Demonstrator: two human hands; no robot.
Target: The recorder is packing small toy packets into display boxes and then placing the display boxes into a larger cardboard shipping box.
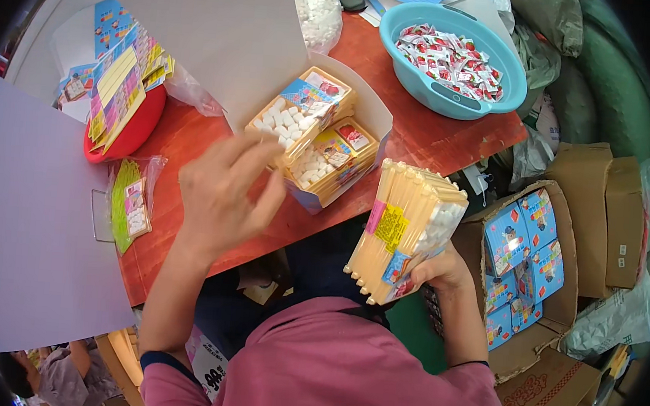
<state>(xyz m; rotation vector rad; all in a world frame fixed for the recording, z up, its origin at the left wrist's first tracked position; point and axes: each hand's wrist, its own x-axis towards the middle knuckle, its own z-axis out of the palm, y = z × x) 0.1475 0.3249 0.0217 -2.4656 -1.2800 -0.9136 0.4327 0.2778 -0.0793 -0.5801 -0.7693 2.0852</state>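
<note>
My right hand (pixel 441 273) grips a stack of flat packs (pixel 395 228) from its right side. The packs have pale yellow edges, clear fronts and white pieces inside, and the stack is held tilted in front of the table. My left hand (pixel 227 184), slightly blurred, hovers at the near left of an open white carton (pixel 383 120). Its thumb and fingers are apart, with nothing seen between them. Inside the carton stand two groups of similar packs (pixel 295 120), filled with white pieces and bearing blue or yellow labels.
A light blue basin (pixel 393 59) of small wrapped sachets stands at the far right of the red table (pixel 452 140). At left are a red bowl (pixel 148 128) with printed cards and a bag of green strips (pixel 122 195). A brown box (pixel 561 305) holds blue cartons.
</note>
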